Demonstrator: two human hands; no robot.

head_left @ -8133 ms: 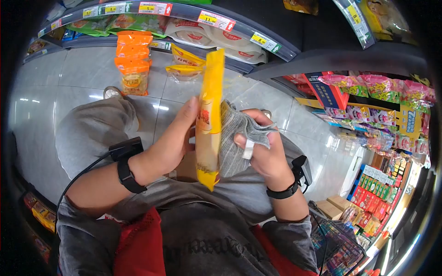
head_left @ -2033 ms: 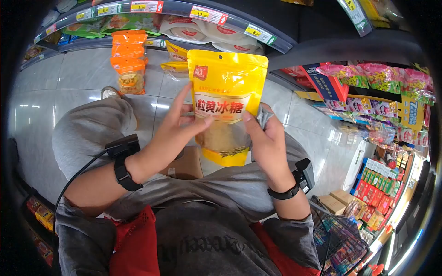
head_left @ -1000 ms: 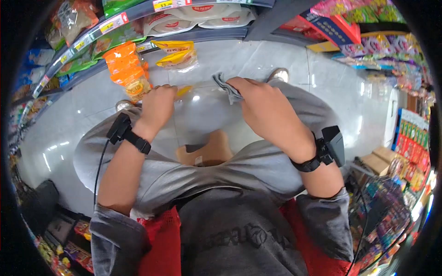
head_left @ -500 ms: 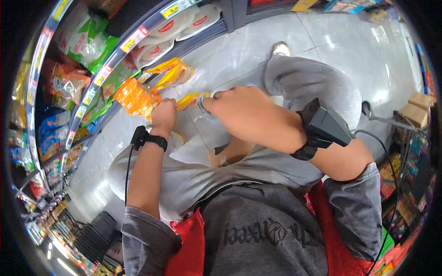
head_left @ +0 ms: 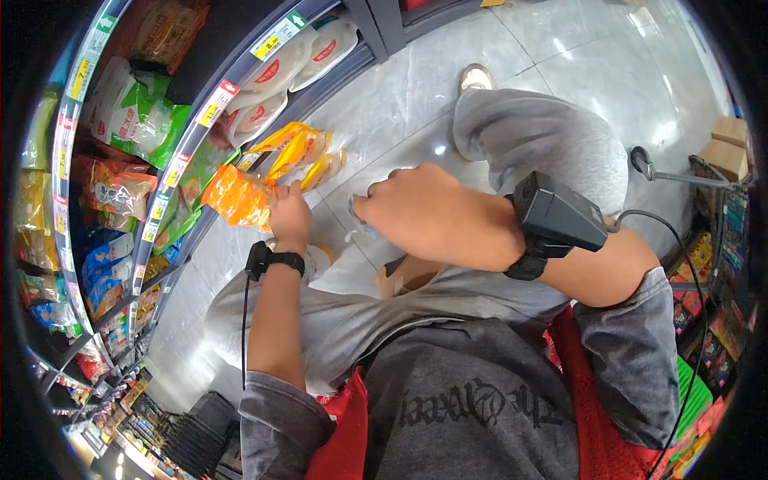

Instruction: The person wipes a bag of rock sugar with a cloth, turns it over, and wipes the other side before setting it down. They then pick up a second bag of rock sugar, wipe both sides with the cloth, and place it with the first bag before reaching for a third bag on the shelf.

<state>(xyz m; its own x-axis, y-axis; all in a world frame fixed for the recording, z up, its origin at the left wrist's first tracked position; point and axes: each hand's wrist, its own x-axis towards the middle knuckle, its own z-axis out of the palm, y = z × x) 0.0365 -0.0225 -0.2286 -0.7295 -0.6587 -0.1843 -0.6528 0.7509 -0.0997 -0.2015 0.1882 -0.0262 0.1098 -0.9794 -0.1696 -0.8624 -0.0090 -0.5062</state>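
My left hand [head_left: 290, 214] is closed on the edge of an orange snack packet [head_left: 238, 195] beside the lower shelf. Just beyond it, yellow packets [head_left: 300, 154] with clear parts hang or lie near the shelf edge; their exact support is unclear. My right hand [head_left: 404, 204] is closed in front of my knees, with a small greyish, crumpled piece [head_left: 357, 210] showing at its fingertips. That piece is too small to name. Black devices are strapped to both wrists.
Shelves with price strips [head_left: 210, 108] curve along the left, holding green-and-white bags [head_left: 138, 116] and white round packs [head_left: 272, 76]. An open cardboard box [head_left: 408, 274] sits on the tiled floor below my hands. Cardboard boxes [head_left: 726, 148] and a metal bar [head_left: 680, 178] are at right.
My right hand has come away from the yellow packet, which now sits near the other yellow ones. My left hand still holds the orange packet, and the view has shifted slightly.
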